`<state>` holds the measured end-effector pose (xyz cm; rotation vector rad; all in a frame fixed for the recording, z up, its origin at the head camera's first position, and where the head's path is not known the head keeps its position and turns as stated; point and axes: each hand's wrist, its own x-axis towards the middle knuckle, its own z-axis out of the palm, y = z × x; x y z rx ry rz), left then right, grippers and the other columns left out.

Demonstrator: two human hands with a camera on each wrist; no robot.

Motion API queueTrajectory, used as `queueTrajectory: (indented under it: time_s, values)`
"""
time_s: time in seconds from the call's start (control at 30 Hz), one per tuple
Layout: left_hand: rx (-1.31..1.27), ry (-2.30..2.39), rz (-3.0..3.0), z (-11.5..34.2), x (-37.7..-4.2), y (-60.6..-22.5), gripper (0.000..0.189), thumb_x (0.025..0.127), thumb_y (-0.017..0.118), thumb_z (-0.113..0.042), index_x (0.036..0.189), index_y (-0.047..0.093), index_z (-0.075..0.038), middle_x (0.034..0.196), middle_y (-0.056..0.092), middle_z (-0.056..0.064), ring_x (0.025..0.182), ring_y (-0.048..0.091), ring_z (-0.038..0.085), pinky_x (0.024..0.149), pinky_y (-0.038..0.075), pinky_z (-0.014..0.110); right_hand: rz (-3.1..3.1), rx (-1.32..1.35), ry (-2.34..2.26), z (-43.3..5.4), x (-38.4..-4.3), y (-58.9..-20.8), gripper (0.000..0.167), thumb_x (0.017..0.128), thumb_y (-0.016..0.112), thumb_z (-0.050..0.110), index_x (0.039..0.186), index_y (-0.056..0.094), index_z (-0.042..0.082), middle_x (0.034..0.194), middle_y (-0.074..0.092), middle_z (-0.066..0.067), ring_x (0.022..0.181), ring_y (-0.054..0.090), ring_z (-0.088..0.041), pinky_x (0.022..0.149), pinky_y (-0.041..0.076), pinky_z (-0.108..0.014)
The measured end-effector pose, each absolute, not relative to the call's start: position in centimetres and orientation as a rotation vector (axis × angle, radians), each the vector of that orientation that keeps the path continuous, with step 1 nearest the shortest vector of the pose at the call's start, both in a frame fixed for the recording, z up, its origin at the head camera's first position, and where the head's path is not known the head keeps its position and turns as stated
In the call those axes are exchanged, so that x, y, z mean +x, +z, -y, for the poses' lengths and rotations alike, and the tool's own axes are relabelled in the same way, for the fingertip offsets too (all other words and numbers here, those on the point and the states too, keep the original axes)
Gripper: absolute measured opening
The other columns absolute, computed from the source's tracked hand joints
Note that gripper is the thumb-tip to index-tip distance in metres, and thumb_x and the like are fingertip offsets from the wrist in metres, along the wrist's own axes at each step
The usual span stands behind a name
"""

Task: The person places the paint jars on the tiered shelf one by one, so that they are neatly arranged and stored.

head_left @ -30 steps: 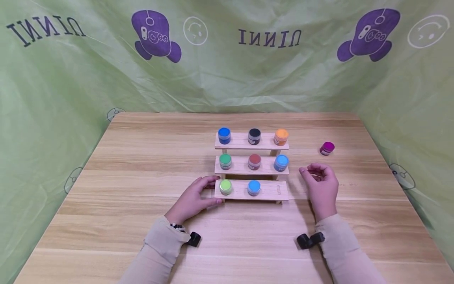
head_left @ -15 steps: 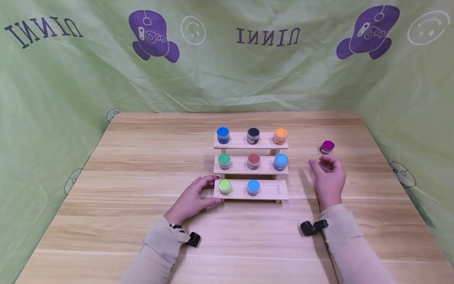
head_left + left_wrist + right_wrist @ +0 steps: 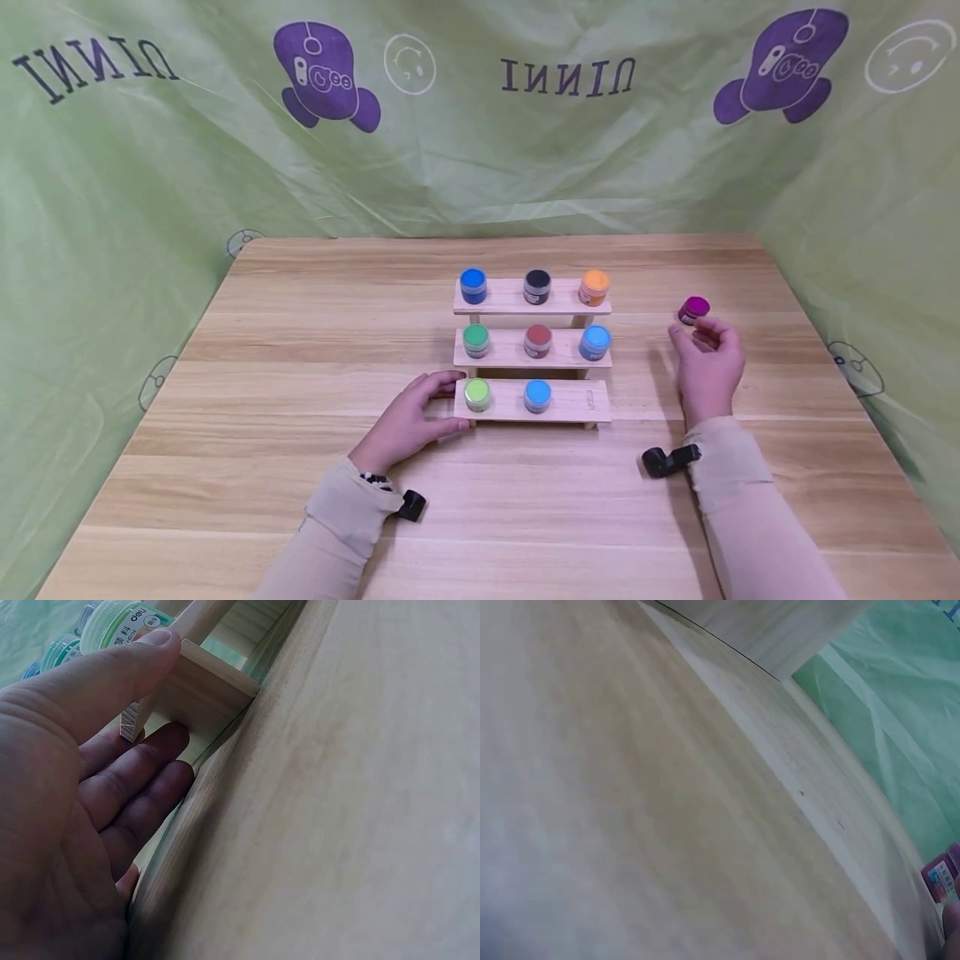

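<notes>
A small stepped wooden display rack (image 3: 562, 408) stands mid-table with capped paint jars on its three tiers. My left hand (image 3: 411, 423) holds the left end of its lowest tier, thumb at the front edge and fingers at the back corner. Close by the left thumb is a light green paint jar (image 3: 120, 624). My right hand (image 3: 711, 371) is just in front of a purple paint jar (image 3: 693, 310) on the table, thumb and fingers apart and loosely bent. In the right wrist view, the purple jar is partly cut off beside the fingertips (image 3: 952, 919); contact cannot be made out.
A light blue jar (image 3: 537, 396) sits mid-lowest tier. Green (image 3: 476, 340), brown-red (image 3: 537, 341) and blue (image 3: 596, 342) jars line the middle tier; dark blue (image 3: 473, 285), black (image 3: 537, 286) and orange (image 3: 595, 287) the top. A green curtain (image 3: 465, 167) encloses the wooden table (image 3: 300, 333).
My right hand has moved away from the rack, rightward and forward, up to the purple paint jar. The left hand stays on the rack's end.
</notes>
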<state>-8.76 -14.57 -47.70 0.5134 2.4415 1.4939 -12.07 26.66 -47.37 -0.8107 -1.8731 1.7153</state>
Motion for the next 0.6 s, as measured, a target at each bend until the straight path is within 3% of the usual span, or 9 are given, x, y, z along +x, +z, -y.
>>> queueTrajectory:
  time_s: [0.37,0.6]
  values:
    - [0.535,1.487,-2.456,14.6,-8.8,-47.6,0.069,0.079,0.088,-0.027,0.139,0.057,-0.016,0.126,0.061,0.004,0.118,0.06,0.021,0.107,0.042,0.047,1.873,-0.869,1.674,-28.3,-14.1,-47.4,0.043,0.084,0.082,0.017,0.119,0.059,0.018,0.114,0.052,0.006,0.103,0.048,-0.009,0.096,0.039,-0.025]
    - [0.541,1.481,-2.463,14.5,-8.8,-47.8,0.068,0.079,0.087,-0.027,0.14,0.057,-0.016,0.128,0.06,0.004,0.119,0.059,0.021,0.108,0.041,0.048,1.913,-0.874,1.679,-29.7,-15.5,-47.4,0.054,0.086,0.079,0.018,0.135,0.055,0.014,0.123,0.051,0.005,0.11,0.048,-0.009,0.103,0.039,-0.024]
